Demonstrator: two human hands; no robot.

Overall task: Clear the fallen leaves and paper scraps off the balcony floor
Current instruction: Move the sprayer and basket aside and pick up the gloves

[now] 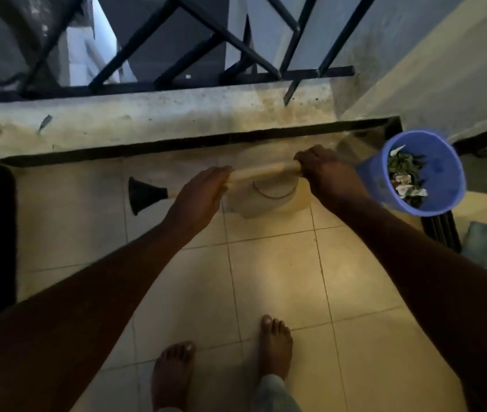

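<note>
most of the balcony floor (266, 278) in view, the pale tiles from the bare feet (274, 346) out to the dark edge below the railing (236, 40), shows no leaf or scrap. so i judge the clearing here nearly or wholly done, though what lies outside the view cannot be judged. the blue bucket (444, 156) stands in the right corner, near the right hand, and holds the leaves (405, 163) and paper scraps (408, 190). a pale rounded thing (254, 203) lies on the tiles beneath the hands, too blurred to name. the wooden stick (266, 171), with a black cone at its left end, is held level above the floor. the right hand (322, 169) has its fingers wrapped round the stick's right end. the left hand (203, 194) lies over it nearer the cone, fingers bent round it as far as i can tell. what seems left is to put the stick away and perhaps carry off the bucket.
</note>
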